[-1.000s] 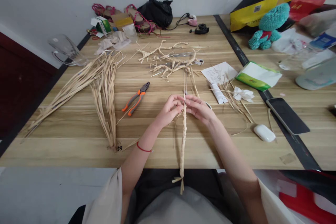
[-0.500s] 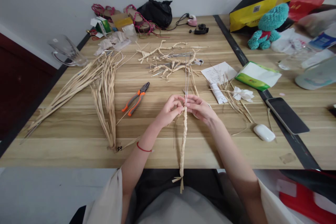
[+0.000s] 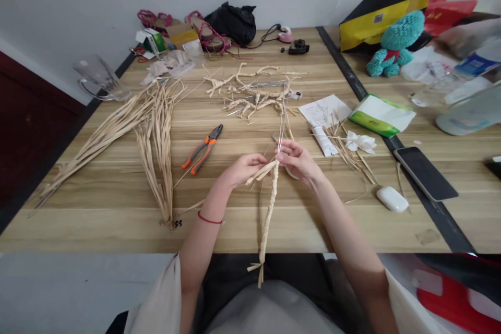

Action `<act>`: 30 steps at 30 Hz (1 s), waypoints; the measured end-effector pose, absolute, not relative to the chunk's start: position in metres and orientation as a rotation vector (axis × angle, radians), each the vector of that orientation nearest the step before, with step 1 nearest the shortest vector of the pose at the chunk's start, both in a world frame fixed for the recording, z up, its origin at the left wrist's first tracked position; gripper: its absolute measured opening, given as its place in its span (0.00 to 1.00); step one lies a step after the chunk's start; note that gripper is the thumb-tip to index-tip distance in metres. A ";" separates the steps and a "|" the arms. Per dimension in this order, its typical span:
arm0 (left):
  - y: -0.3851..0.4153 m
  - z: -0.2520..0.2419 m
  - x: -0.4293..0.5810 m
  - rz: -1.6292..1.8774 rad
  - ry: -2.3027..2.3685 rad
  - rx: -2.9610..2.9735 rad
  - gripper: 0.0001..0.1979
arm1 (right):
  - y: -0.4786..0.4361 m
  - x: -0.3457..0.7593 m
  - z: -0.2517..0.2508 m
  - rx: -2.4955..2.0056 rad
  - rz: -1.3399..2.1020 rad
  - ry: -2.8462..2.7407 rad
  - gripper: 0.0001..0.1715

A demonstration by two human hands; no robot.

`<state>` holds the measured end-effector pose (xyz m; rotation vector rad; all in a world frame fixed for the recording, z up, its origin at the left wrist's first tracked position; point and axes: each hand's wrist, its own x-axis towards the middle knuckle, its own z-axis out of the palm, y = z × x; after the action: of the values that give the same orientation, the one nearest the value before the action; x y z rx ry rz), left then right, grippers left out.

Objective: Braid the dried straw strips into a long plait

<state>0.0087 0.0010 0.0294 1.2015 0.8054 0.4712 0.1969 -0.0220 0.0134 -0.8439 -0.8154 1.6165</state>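
Observation:
A stem wrapped in pale straw (image 3: 269,211) hangs down past the table's front edge, with loose straw ends splayed at its bottom. My right hand (image 3: 296,160) pinches its upper end, where thin metal wires (image 3: 282,122) stick out bare and point away from me. On the left, my left hand (image 3: 246,168) is closed on a flat straw strip (image 3: 261,172) that runs from the top of the wrapping. A white round item, partly hidden, lies beneath my right hand. Pliers with orange and grey handles (image 3: 202,149) rest left of my hands.
Long straw bundles (image 3: 158,151) spread over the table's left side. Several straw-wrapped branch shapes (image 3: 256,94) lie behind my hands. To the right are a white tube (image 3: 324,140), a tissue pack (image 3: 381,115), a phone (image 3: 426,173) and a white case (image 3: 392,199). A glass mug (image 3: 100,81) stands far left.
My left hand has moved left and slightly down, drawing the straw strip out from the stem. The wires now lean to the right, and the stem's lower end has swung left.

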 end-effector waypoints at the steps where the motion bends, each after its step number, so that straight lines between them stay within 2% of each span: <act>1: 0.001 0.029 0.007 0.422 0.759 1.189 0.16 | -0.022 0.197 0.013 -0.847 1.612 -0.824 0.25; 6: 0.002 0.030 0.005 0.485 0.707 1.376 0.15 | -0.020 0.197 0.011 -0.869 1.586 -0.836 0.25; 10: 0.003 0.036 0.006 0.889 1.006 1.850 0.07 | -0.019 0.198 0.010 -0.927 1.527 -0.807 0.23; 14: -0.010 0.052 0.006 1.289 1.134 2.005 0.08 | -0.018 0.200 0.008 -0.998 1.420 -0.704 0.22; 16: -0.019 0.060 0.006 1.149 0.934 1.928 0.12 | -0.018 0.201 0.008 -1.012 1.374 -0.644 0.22; 18: -0.024 0.065 0.006 0.803 0.693 1.835 0.19 | -0.017 0.204 0.008 -1.012 1.344 -0.602 0.23; 21: -0.024 0.062 0.009 0.452 0.701 1.742 0.20 | -0.016 0.207 0.009 -0.997 1.339 -0.596 0.23; 24: -0.017 0.050 0.011 0.590 0.879 1.776 0.20 | -0.015 0.209 0.010 -0.977 1.348 -0.625 0.23; 30: -0.014 0.027 0.023 0.722 0.839 1.682 0.13 | -0.016 0.206 0.011 -0.963 1.361 -0.635 0.22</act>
<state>0.0225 -0.0138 0.0273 1.6823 0.8391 0.7217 0.2063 -0.0161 0.0112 -0.9631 -0.6347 1.3611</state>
